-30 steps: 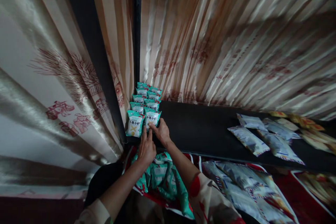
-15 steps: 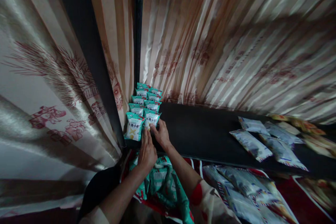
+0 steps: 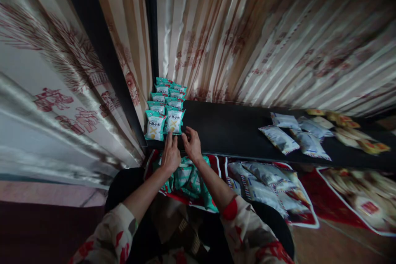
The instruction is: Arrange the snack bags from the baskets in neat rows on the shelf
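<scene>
Small teal-and-white snack bags stand in two columns at the shelf's left end. The front left snack bag [image 3: 155, 127] and front right snack bag [image 3: 174, 121] show their printed faces. My left hand [image 3: 171, 156] is just below the front right bag, fingers stretched toward its lower edge; whether the fingertips touch it I cannot tell. To the right of that bag is my right hand [image 3: 192, 144], its fingers apart and slightly bent, holding nothing. Under my hands, more teal snack bags [image 3: 188, 177] lie in a red, white-rimmed container [image 3: 215, 165].
A long black shelf [image 3: 222, 128] runs along a patterned curtain [image 3: 210, 49]. Farther right on it lie several silver-white packets [image 3: 280, 139] and yellowish packages [image 3: 352, 136]. Below are containers with silver packets [image 3: 266, 185] and round pale packages [image 3: 368, 206]. A dark post [image 3: 114, 62] stands left.
My hands have drawn back from the front right bag, which now shows its whole front. The view has shifted, showing more of the containers and floor below.
</scene>
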`<state>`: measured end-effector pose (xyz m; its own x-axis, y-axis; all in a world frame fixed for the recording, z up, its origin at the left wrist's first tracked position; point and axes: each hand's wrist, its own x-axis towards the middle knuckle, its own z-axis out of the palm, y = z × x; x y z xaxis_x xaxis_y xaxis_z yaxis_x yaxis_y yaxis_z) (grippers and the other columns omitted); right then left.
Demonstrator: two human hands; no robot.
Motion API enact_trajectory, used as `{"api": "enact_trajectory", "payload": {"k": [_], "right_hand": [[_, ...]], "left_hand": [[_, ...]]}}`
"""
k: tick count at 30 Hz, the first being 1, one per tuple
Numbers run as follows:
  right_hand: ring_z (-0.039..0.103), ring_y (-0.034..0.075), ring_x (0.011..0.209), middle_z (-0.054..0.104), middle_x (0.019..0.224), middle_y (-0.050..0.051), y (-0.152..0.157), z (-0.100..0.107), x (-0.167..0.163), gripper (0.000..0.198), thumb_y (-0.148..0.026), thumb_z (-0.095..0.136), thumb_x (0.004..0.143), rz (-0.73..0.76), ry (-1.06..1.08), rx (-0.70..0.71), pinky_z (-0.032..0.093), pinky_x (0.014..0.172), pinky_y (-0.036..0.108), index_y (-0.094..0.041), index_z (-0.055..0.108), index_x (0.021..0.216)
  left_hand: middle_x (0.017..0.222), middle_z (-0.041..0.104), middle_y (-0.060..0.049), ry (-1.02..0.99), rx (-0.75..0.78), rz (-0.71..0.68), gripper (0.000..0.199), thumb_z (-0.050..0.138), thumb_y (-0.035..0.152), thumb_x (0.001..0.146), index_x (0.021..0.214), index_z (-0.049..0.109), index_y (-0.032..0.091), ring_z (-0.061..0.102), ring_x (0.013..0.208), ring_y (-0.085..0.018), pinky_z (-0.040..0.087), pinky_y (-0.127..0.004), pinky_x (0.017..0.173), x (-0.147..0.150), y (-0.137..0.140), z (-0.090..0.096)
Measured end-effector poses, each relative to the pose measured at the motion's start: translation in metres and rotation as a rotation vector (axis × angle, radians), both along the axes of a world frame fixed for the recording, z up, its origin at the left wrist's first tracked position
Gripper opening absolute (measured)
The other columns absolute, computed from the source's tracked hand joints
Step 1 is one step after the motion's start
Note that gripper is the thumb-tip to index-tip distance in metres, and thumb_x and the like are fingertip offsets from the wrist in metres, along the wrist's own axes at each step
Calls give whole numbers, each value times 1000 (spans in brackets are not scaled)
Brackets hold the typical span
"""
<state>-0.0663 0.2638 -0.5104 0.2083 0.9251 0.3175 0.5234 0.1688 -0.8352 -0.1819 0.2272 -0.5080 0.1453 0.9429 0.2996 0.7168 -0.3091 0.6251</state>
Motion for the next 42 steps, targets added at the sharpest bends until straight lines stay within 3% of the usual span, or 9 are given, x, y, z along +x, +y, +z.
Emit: {"api": "enact_trajectory", "payload": {"k": [4,8,13,16,21,26,31,36,42], "right_hand": [[59,21,91,60,101,12,-53,-6,28,29,-29,42,86,-26,-155,-17,49,83,37,-15,59,105],[57,23,95,62,98,10,-113,-17,63,28,-30,41,86,-69,-367,-173,46,87,39,-18,60,103],[50,32,114,53,124,16,-181,-29,80,48,-34,56,78,12,-619,-574,43,91,44,-18,52,123],[40,33,126,40,140,14,-203,-34,79,64,-29,61,73,24,-607,-658,41,95,45,-20,41,134],[45,28,123,47,134,15,-198,-24,83,63,-18,59,69,59,-376,-656,37,102,39,-15,45,131],[59,21,103,63,113,8,-182,9,99,46,-27,58,72,101,140,-821,46,88,32,-20,56,117],[63,16,71,68,80,0,-175,36,108,29,-29,61,69,219,508,-949,49,66,28,-19,64,97],[66,23,81,70,87,10,-169,53,99,31,-42,60,76,378,756,-972,51,75,37,-14,66,88],[66,26,86,70,86,12,-164,59,86,56,-66,39,83,231,823,-883,53,74,44,-17,63,96]], "left_hand": [[125,53,-14,14,-49,-143,41,36,5,78,113,56,12,50,119,-23,40,-39,104,-2,-39,-2],[111,58,-11,-18,-295,-292,37,35,6,78,105,60,15,59,101,-21,49,-36,92,8,-91,-24],[118,58,-12,-28,-395,-366,36,39,4,73,97,63,15,59,105,-23,48,-35,94,32,-138,-51],[119,58,-13,-28,-437,-356,35,40,4,72,97,63,16,58,108,-24,47,-38,95,44,-149,-55],[120,58,-14,-80,-476,-273,44,41,3,72,110,59,14,56,111,-22,44,-36,100,46,-145,-48],[132,48,-14,-111,-442,-206,52,45,13,78,130,44,15,45,124,-23,38,-42,105,32,-126,-28],[146,35,-10,-118,-391,-385,63,61,24,72,133,44,21,27,137,-26,27,-45,111,15,-108,8],[122,61,-8,-123,-434,-565,40,57,26,77,117,61,23,53,115,-21,38,-39,102,2,-99,23],[103,69,-5,-362,-523,-289,25,60,29,74,96,68,20,61,100,-20,46,-33,92,-1,-95,14]]}}
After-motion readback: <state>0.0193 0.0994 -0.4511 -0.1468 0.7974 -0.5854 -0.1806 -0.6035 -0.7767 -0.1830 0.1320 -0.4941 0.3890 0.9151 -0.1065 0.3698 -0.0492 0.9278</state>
